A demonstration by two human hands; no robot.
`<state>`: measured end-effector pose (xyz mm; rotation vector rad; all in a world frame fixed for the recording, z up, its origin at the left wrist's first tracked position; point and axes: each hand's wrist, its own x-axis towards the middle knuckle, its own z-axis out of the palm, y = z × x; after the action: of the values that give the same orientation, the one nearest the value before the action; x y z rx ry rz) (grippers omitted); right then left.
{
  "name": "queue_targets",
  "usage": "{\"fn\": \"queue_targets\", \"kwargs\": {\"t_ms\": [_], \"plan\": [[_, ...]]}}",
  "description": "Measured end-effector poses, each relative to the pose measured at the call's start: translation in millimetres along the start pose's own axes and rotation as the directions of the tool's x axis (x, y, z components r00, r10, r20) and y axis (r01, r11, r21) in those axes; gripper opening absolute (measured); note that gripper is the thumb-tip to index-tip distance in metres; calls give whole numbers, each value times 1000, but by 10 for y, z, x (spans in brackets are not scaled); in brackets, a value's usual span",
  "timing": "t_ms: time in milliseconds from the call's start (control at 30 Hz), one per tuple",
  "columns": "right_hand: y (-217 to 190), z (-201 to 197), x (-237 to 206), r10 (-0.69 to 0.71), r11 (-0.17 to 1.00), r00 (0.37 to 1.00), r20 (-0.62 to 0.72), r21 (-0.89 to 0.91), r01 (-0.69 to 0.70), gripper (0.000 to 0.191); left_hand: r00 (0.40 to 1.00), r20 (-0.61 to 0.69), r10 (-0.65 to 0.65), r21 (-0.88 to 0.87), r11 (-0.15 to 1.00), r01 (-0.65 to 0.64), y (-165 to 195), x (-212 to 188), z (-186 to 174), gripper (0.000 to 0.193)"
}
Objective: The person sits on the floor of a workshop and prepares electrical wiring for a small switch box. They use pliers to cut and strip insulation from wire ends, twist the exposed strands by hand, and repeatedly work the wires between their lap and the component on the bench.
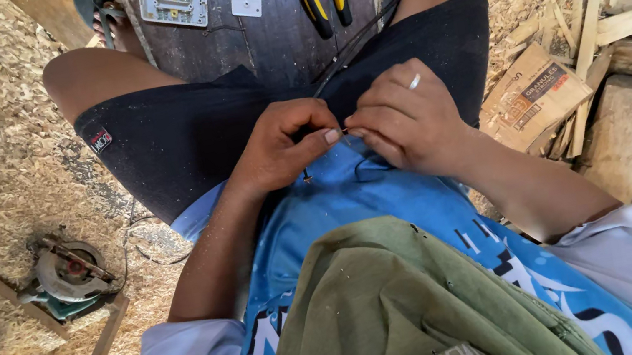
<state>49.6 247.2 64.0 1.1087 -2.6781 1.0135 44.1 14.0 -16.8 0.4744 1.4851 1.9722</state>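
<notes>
Evidently thin, light and limp, the black wire (347, 50) is pinched at its tip by left hand (281, 145) and right hand (404, 121), both closed.

both hands (351, 130) pinching thin wire (347, 50), seated

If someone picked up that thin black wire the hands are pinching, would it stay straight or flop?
The thin black wire would probably flop: it curves loosely across the lap. It looks light, being so slim. Both the left hand and right hand pinch its end, so it may slip easily.
</notes>
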Motion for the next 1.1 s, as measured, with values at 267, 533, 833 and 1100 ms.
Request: {"fn": "queue_targets", "kwargs": {"t_ms": [267, 533, 833, 1100], "plan": [[135, 348, -417, 656, -180, 424, 624, 675, -716, 9, 994, 24, 107, 153, 982, -109, 40, 36, 51, 7], [89, 79, -223, 378, 818, 904, 198, 386, -427, 11, 997, -31, 75, 117, 991, -71, 51, -1, 37, 7], [72, 92, -183, 123, 982, 992, 0, 145, -121, 12, 995, -8, 98, 152, 984, -95, 79, 27, 55, 6], [158, 434, -591, 701, 131, 571, 428, 710, -692, 15, 983, -12, 184, 280, 944, -173, 73, 43, 85, 4]]}}
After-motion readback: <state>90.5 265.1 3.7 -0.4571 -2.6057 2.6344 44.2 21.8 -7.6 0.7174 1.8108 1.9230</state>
